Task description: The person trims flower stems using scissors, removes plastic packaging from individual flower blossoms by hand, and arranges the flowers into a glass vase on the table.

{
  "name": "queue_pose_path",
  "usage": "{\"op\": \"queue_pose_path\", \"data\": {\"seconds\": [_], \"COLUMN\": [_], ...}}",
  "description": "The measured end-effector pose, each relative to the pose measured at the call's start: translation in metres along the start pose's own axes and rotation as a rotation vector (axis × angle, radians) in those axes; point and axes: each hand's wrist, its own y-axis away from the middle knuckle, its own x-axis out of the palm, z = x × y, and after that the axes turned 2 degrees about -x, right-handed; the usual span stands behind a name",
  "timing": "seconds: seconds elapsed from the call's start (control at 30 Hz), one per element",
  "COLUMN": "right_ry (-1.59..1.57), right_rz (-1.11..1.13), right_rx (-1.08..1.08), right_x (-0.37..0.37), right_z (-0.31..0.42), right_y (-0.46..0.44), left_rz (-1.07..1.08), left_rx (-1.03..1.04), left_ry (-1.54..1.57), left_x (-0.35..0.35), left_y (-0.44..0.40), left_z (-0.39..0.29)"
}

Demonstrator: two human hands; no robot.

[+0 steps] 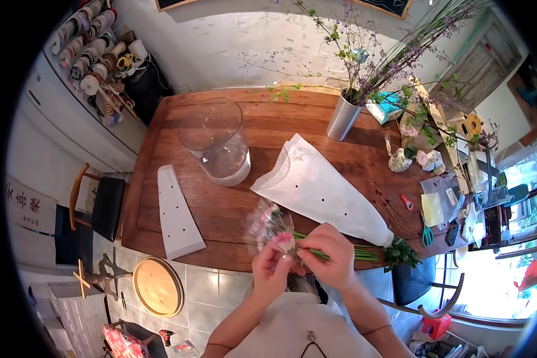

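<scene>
In the head view, a pink flower [284, 240] with pale outer petals is at the table's front edge. My left hand [269, 273] is closed around its near left side, fingertips at the petals. On the other side, my right hand [328, 253] pinches at the flower's base, where its fingers hide part of the stem. More pink flowers in clear film [264, 224] lie just beyond my left hand. Their green stems [364, 255] run rightward past my right hand. A white paper wrapper [322, 185] with small dark holes lies behind my hands.
A large glass vase [221, 149] stands at back left, beside a narrow white paper sleeve [176, 215]. A metal vase [343, 118] holds tall branches. On the right are teal-handled scissors [427, 236], a red-handled tool [407, 203] and green leaves [402, 254].
</scene>
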Motion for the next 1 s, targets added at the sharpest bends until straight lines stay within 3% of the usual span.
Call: {"op": "queue_pose_path", "data": {"seconds": [0.13, 0.4, 0.83, 1.0], "right_ry": [0.367, 0.534, 0.479, 0.267], "right_rz": [0.033, 0.170, 0.114, 0.116], "right_rx": [-0.440, -0.646, -0.553, -0.385], "right_x": [-0.004, -0.014, -0.008, -0.010], "right_z": [-0.003, -0.002, -0.024, -0.025], "right_y": [-0.008, -0.016, -0.006, -0.003], "left_rz": [0.012, -0.019, 0.055, 0.076], "left_rx": [-0.031, -0.154, -0.183, -0.043], "left_ry": [0.029, 0.079, -0.121, -0.213], "left_x": [-0.004, 0.001, 0.001, 0.000], "left_y": [-0.001, -0.002, -0.011, -0.009], "left_z": [0.004, -0.003, -0.008, 0.003]}}
